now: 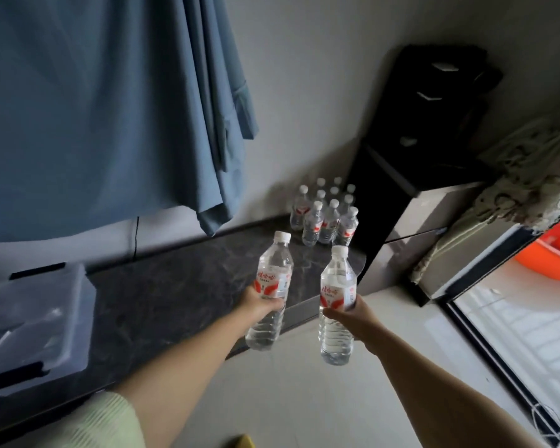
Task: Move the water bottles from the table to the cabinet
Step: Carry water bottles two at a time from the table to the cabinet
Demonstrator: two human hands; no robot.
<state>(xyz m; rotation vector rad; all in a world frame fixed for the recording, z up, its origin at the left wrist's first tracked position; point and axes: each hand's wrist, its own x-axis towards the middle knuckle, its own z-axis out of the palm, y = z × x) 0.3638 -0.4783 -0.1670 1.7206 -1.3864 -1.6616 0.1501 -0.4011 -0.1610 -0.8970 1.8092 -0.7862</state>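
1. State: the left hand (pixel 262 303) grips one water bottle (pixel 270 292) around its middle, just below the label. The right hand (pixel 346 313) grips a second bottle (pixel 336 302) the same way. Both bottles are upright, in the air at the near edge of the dark marble surface (pixel 175 286), caps on.
2. A cluster of bottles (pixel 327 211) already stands at the far end of that surface, against the wall and beside the black unit (pixel 434 124). Judged: this is the drop point.
3. Risk: the cluster is tightly packed. Setting a bottle down too close could knock the front row; these are tall and narrow, so one tipping may take its neighbours along.
4. Risk: both hands are loaded, so neither is free to steady a wobbling bottle.
5. Risk: the thin plastic walls flex under a squeeze. A mid-body grip on a full bottle could slip if loosened early.
6. Risk: the held bottles sit close together and could clash on approach.
7. Risk: a bottle placed near the surface's front edge could roll off to the floor (pixel 304 399).
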